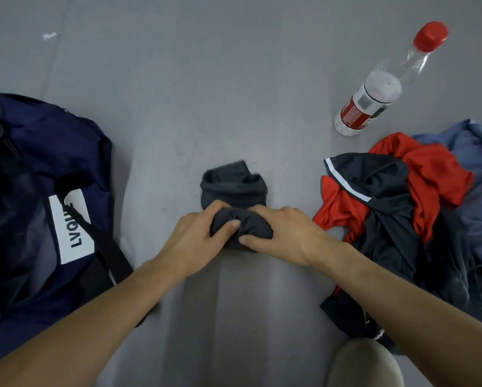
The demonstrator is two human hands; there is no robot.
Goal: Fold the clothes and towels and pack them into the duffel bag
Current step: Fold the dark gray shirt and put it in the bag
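Observation:
A small dark grey garment [234, 188] lies on the grey floor at the centre, its near end rolled into a bundle. My left hand [198, 236] and my right hand [287, 233] both grip that rolled end, thumbs on the near side and fingers curled over the top. The navy duffel bag [39, 191] lies open at the left, with a white label and a black strap. A heap of unfolded clothes sits at the right: a red shirt [435, 177], a dark navy garment with a white stripe [384, 196] and a blue cloth [479, 177].
A clear plastic bottle [379, 93] with a red cap stands at the back right on the grey floor [206, 79]. My knee [365, 364] shows at the bottom right. A small white scrap [49, 36] lies far back left.

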